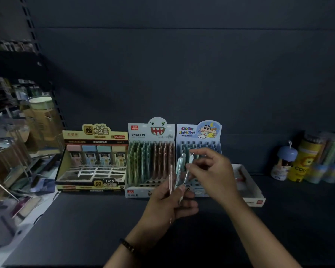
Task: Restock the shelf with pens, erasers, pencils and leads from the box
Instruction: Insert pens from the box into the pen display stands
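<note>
Pencils [179,169] in left hand [168,206]; right hand [211,176] seemingly pinches one.

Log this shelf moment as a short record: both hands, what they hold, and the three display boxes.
Left hand: grips a bunch of pens
Right hand: pinches one pen of that bunch
Left display: leads box, front slots empty
Middle display: monster-face box, front holes empty
Right display: cartoon box, behind the hands

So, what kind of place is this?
Probably a stationery shop: a dark shelf holds a yellow cardboard display box of lead cases and a white monster-faced box of pencils, while the left hand grips pale plastic pens and the right hand pinches one.
</note>
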`<act>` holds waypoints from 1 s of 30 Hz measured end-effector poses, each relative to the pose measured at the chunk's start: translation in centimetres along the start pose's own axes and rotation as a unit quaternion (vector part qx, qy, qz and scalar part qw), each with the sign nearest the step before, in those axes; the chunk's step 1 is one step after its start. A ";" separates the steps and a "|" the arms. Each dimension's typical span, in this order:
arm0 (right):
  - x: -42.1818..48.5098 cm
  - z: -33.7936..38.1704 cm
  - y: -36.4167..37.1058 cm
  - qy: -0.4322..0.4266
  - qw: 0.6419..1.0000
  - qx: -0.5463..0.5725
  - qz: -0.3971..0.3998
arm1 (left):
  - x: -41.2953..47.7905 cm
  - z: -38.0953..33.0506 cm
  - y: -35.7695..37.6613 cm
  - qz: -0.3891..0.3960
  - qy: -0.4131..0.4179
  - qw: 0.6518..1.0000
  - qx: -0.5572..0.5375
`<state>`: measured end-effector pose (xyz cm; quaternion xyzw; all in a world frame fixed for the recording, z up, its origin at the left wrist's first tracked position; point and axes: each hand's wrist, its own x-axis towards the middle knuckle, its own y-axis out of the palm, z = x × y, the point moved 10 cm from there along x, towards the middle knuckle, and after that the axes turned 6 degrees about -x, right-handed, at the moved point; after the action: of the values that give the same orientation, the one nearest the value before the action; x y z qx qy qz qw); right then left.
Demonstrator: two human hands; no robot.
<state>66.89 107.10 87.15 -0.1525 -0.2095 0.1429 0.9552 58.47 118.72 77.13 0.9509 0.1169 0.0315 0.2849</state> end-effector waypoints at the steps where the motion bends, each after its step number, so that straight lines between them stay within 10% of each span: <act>1: 0.0 -0.1 -0.4 -0.005 1.000 -0.011 -0.017 | 0.2 0.2 0.1 -0.005 0.004 1.000 -0.002; 11: 1.1 1.4 -6.0 -0.083 0.975 -0.127 -0.163 | 0.4 0.9 -1.8 -0.010 0.037 0.993 0.113; 30: 3.3 -0.1 -0.4 -0.107 0.928 -0.352 -0.052 | -0.4 -0.9 -0.6 -0.008 0.088 0.972 0.217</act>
<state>69.86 107.83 88.34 -0.4517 -0.3550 0.0260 0.8181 57.87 119.62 77.51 0.9825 0.1535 0.0864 0.0604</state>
